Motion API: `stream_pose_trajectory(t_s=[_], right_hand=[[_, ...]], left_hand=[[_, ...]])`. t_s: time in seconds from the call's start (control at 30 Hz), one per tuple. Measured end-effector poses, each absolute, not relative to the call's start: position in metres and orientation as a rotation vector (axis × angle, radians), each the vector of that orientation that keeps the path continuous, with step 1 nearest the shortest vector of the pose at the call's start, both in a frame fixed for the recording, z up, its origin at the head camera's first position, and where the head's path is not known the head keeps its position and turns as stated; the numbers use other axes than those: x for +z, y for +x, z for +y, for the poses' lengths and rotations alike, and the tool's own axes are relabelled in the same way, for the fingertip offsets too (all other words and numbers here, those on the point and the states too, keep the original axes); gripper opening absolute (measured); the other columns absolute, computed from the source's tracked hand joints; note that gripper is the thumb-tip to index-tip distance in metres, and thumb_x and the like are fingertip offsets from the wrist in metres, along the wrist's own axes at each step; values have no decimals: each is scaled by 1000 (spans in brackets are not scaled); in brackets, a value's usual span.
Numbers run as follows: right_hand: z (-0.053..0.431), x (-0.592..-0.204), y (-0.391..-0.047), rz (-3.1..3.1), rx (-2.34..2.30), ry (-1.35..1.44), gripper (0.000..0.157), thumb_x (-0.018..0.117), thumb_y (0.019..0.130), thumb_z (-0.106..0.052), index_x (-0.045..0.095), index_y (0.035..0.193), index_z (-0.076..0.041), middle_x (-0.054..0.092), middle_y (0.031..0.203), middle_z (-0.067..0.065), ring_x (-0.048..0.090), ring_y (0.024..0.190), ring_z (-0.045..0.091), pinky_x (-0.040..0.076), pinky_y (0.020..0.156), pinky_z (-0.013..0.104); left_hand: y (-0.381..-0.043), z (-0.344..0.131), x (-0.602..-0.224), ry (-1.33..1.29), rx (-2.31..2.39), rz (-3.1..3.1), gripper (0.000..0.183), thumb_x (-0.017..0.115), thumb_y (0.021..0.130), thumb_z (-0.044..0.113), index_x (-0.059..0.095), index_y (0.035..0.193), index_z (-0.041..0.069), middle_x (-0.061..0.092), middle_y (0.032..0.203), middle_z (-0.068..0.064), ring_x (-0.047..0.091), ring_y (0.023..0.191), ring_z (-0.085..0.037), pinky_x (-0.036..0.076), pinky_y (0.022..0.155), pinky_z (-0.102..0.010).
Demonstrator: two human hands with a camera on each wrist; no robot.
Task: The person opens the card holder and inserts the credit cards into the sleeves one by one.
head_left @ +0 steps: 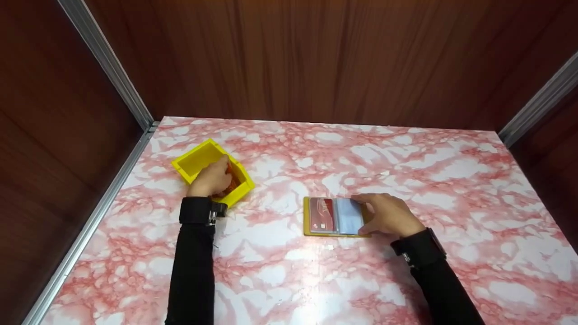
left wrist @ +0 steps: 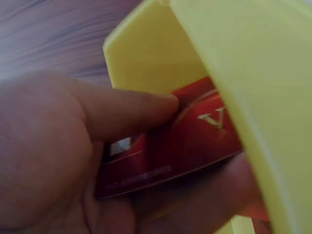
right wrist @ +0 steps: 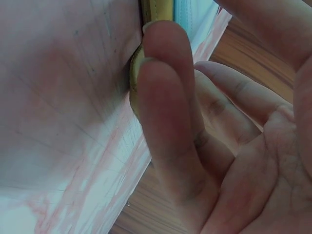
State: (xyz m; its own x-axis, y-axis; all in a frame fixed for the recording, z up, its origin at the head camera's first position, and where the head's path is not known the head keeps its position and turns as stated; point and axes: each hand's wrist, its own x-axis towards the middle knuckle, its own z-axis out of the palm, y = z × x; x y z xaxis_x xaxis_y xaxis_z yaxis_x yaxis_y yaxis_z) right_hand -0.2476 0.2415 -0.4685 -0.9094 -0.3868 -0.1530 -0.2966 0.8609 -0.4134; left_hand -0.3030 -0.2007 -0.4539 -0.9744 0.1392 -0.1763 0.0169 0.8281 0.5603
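My left hand (head_left: 211, 177) reaches into a yellow plastic bin (head_left: 193, 163) at the left of the table. There it pinches a red card (left wrist: 195, 129) between thumb and fingers, with a gold letter and a chip on the card's face. To the right, a card holder (head_left: 307, 216) with a mustard-yellow cover lies open on the table. A red bank card (head_left: 322, 214) fills its left clear sleeve, and the right sleeve (head_left: 350, 216) looks pale blue. My right hand (head_left: 390, 214) rests at the holder's right side, thumb near the lower edge, forefinger near the upper.
Red-and-white marbled covering spans the table (head_left: 280, 271). A dark wood panel (head_left: 316, 58) rises along the back edge, with metal rails (head_left: 115, 67) at the left and right corners. The bin's wall (left wrist: 263, 97) stands close beside the left fingers.
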Motion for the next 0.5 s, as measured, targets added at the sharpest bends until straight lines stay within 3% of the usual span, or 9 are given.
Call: stream_pose_trajectory(t_s=[0.13,0.23,0.37,0.5], right_hand=[[241,-468,-248,2798,-573,-515,88,96,67,-22,59,146,-10,61,145,19,57,131,43,46,104,60],[241,-468,-248,2796,-575,-507,89,96,67,-22,59,147,-11,61,145,19,57,131,43,46,104,60],[242,-468,-248,2800,-576,-505,88,96,67,-23,59,146,-11,61,145,19,57,130,43,46,104,60],[243,-470,-249,2799,-581,-513,89,96,67,-23,59,146,-10,61,145,19,56,131,43,46,104,60]], left_hand=[[-302,-202,-450,113,932,2749,39,58,94,0,51,132,-1,61,116,-21,58,95,-32,48,79,-37],[-303,-206,-449,81,997,2766,45,67,91,1,58,135,0,65,121,-21,61,99,-33,51,82,-39],[-304,-213,-447,15,1130,2756,48,73,92,6,61,138,4,66,126,-22,63,107,-35,56,89,-45],[-304,-218,-445,-40,1348,2688,49,68,98,13,57,145,6,61,137,-23,59,120,-37,54,100,-51]])
